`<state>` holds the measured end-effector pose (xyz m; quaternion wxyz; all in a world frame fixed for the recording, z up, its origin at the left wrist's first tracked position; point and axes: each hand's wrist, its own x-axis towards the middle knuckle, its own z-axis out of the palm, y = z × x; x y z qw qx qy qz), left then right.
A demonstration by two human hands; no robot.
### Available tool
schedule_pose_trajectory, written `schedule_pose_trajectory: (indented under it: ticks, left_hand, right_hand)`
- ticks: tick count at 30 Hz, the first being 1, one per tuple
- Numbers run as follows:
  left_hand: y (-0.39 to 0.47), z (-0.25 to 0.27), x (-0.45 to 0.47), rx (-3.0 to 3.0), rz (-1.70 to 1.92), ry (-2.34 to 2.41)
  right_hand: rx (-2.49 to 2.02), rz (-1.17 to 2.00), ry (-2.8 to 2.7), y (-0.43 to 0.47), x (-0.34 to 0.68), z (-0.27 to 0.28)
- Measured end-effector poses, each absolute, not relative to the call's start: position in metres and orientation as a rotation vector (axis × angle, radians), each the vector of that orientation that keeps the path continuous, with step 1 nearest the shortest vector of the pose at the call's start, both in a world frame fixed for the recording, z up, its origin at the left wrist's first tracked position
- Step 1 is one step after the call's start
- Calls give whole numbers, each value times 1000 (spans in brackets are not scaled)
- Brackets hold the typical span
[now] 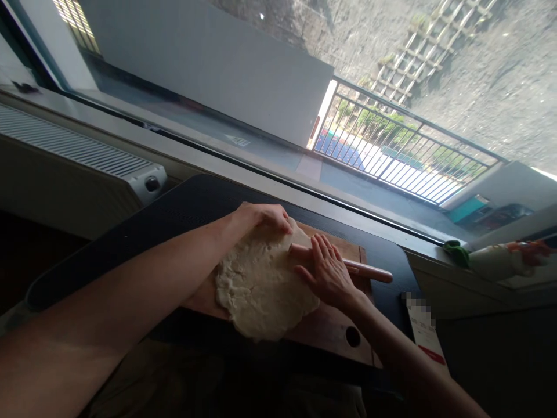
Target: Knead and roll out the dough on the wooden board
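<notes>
A large, rough-edged sheet of dough (265, 284) lies on a wooden cutting board (324, 334), its near edge hanging past the board's front. My left hand (268, 217) is closed on the dough's far edge, fingers curled and partly hidden. To the right, a wooden rolling pin (369, 273) rests with its left end at the dough and its other end sticking out past the board. My right hand (329, 270) lies flat on the pin, fingers stretched and thumb apart, over the dough's right side.
Beneath the board is a dark table (209, 194) with rounded corners, against a window sill (296, 200). A phone (424, 331) with a lit, partly blurred screen sits at the table's right edge. A radiator (87, 145) stands left. A pale container (496, 259) is on the right.
</notes>
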<state>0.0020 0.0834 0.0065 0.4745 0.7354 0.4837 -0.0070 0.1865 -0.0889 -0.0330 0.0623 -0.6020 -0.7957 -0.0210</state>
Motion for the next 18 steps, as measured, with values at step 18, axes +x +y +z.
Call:
schedule_pose_trajectory:
  ticks: [18]
  left_hand:
    - [84, 5, -1, 1802, 15, 1151]
  right_hand:
    - [-1719, -103, -2465, -112, 181, -35]
